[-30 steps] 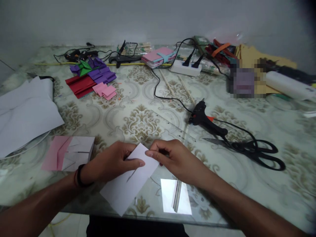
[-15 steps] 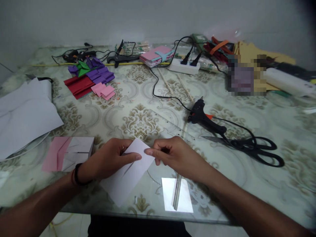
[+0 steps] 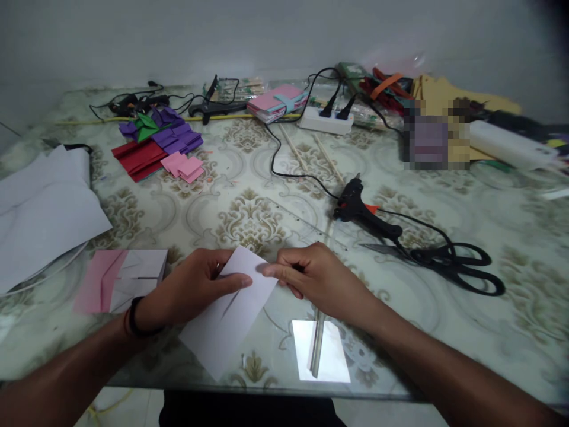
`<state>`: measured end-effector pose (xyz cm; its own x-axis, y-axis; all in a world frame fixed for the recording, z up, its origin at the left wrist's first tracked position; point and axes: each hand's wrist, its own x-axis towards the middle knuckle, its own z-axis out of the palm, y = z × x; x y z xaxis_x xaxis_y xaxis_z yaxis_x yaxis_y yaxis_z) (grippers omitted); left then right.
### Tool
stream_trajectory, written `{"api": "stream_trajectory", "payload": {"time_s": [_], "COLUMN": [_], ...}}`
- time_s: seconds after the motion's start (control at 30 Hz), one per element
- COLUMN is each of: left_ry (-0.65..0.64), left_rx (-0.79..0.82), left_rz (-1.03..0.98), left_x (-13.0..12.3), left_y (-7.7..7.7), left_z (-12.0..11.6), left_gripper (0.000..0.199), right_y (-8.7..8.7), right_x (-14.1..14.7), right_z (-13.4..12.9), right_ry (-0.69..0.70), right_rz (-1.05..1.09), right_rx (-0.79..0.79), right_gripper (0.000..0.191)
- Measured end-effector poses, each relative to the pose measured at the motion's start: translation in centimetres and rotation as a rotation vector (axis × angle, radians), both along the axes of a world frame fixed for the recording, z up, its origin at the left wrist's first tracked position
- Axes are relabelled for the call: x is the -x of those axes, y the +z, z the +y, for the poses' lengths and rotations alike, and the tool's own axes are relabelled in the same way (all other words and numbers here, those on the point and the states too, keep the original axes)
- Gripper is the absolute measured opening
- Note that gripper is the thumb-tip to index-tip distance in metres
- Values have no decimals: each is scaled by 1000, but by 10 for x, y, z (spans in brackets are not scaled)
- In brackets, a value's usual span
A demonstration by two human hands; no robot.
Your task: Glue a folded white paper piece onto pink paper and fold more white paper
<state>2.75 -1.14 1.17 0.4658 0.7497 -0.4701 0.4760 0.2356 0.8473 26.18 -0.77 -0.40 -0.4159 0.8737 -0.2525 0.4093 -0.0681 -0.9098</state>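
Observation:
A folded sheet of white paper (image 3: 231,326) is held tilted above the near edge of the table. My left hand (image 3: 202,281) grips its upper left side, thumb on top and fingers underneath. At the paper's right corner, the thumb and fingers of my right hand (image 3: 306,276) pinch the edge. Left of my left wrist lie folded white paper pieces (image 3: 137,273) beside a folded pink paper (image 3: 100,281). Beyond my right hand rest a black glue gun (image 3: 364,210) and black-handled scissors (image 3: 453,264).
A large white sheet stack (image 3: 48,207) lies at left. Red folded paper (image 3: 140,159), purple folded paper (image 3: 178,139) and small pink pieces (image 3: 184,166) sit farther back. A white power strip (image 3: 326,121) with black plugs stands near the wall. A transparent ruler (image 3: 306,222) lies mid-table.
Both hands stay on the white paper with almost the same grip. The fingers of my right hand have shifted slightly at the corner. The whole view has moved a little.

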Motion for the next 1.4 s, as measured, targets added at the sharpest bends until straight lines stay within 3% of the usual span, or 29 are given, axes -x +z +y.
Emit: {"api": "stream_trajectory", "payload": {"time_s": [0.3, 0.43, 0.73, 0.93, 1.07, 1.4], "left_ry": [183, 210, 106, 186, 201, 170], "left_rx": [34, 8, 85, -16, -35, 20], "left_rz": [-63, -112, -165, -125, -118, -100], "left_x": [4, 1, 3, 2, 0, 1], "left_y": [-1, -1, -8, -8, -8, -4], "left_z": [0, -1, -2, -4, -4, -1], "left_gripper": [40, 37, 30, 32, 34, 40], "right_y": [3, 6, 5, -1, -4, -3], "right_x": [-6, -4, -5, 0, 2, 0], "right_z": [2, -3, -3, -7, -7, -6], "right_ry": [-94, -56, 52, 92, 128, 68], "right_rz": [249, 223, 239, 222, 151, 180], "right_rx": [-16, -17, -16, 96, 78, 124], "right_gripper": [56, 45, 46, 39, 37, 46]}}
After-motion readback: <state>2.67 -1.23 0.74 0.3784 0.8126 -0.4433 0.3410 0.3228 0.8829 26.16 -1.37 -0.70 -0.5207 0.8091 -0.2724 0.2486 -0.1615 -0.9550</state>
